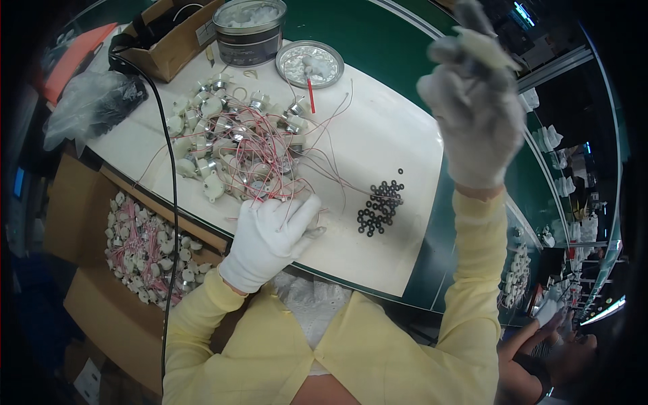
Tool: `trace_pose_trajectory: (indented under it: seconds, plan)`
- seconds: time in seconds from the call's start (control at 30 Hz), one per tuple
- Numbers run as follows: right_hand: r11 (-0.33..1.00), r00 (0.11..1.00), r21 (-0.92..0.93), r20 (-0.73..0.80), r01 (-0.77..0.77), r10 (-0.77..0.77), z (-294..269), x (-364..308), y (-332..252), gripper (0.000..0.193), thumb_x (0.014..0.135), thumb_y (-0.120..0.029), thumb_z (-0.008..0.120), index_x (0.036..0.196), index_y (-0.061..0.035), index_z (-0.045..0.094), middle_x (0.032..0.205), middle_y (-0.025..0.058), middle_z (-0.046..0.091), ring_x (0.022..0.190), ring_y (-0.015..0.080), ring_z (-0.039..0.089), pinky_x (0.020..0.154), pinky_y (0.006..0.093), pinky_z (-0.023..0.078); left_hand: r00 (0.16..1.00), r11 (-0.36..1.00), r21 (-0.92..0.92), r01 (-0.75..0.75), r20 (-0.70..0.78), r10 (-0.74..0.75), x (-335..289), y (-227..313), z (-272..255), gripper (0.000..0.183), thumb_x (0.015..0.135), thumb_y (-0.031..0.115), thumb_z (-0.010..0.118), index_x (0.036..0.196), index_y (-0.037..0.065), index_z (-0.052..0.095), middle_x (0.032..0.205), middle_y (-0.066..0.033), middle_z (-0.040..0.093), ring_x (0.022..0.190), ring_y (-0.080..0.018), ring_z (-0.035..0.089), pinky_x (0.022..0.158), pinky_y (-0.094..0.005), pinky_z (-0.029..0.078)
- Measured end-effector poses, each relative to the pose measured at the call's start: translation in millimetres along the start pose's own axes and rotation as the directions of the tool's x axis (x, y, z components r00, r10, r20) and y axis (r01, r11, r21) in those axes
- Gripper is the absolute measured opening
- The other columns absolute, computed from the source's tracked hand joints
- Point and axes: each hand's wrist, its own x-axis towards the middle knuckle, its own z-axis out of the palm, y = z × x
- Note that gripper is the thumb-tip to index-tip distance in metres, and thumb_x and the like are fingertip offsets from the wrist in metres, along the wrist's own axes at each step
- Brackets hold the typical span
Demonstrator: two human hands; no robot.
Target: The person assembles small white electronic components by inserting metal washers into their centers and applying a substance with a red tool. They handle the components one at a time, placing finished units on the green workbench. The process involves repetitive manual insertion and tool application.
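Note:
My left hand (266, 239), in a white glove, rests at the near edge of a pile of small motors (212, 108) with white plastic housings and red and pale wires (260, 145). Its fingers are curled inward; whatever they grip is hidden. My right hand (472, 111), in a white glove with grey-stained fingers, is raised at the upper right, well away from the table. Its fingers are bent and blurred around a pale piece (487, 48) whose kind I cannot make out. Many small black rings (379, 206) lie grouped on the white board (378, 128), right of the motors.
An open tin (250, 44) of whitish paste stands at the back beside its lid (297, 64), where a red stick (311, 94) leans. A cardboard box (94, 270) of motors sits lower left. A black cable (169, 145) crosses the left side. Another person (550, 358) is at lower right.

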Motion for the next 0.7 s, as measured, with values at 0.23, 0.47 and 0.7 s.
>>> trace_pose_trajectory:
  seconds: [0.23,0.47,0.7]
  plan:
    - [0.954,0.954,-0.053,0.032,-0.295,0.297,-29,-74,-92,0.087,0.093,-0.035,0.063,0.155,0.0113,0.023,0.091,0.0084,0.068,0.06,0.0055,0.059,0.051,0.0219,0.041,1.0,1.0,0.0,-0.008,0.017,0.008,10,8,-18,0.043,0.074,0.02,0.075,0.115,0.012,0.067,0.107,0.0002,0.065,0.084,-0.0171,0.057,0.068,-0.0338,0.041]
    - [0.307,0.266,-0.032,-0.591,-0.951,0.761,-63,-188,-59,0.064,0.099,-0.023,0.058,0.15,0.0107,0.037,0.088,0.0071,0.067,0.059,0.0081,0.058,0.044,0.0183,0.036,0.959,0.979,-0.044,-0.197,-0.216,0.183,43,30,-13,0.039,0.07,0.015,0.07,0.108,0.012,0.067,0.106,-0.0055,0.066,0.097,-0.0217,0.064,0.075,-0.0367,0.046]
    - [0.025,0.429,-0.447,-0.841,-0.894,0.329,-85,-216,-38,0.055,0.102,-0.026,0.058,0.147,0.0059,0.048,0.081,0.0091,0.068,0.067,0.0146,0.059,0.063,0.0311,0.048,0.97,0.973,0.089,-0.211,-0.101,0.219,86,6,41,0.035,0.071,0.009,0.063,0.106,0.009,0.069,0.084,-0.0055,0.061,0.095,-0.0254,0.064,0.082,-0.0425,0.05]
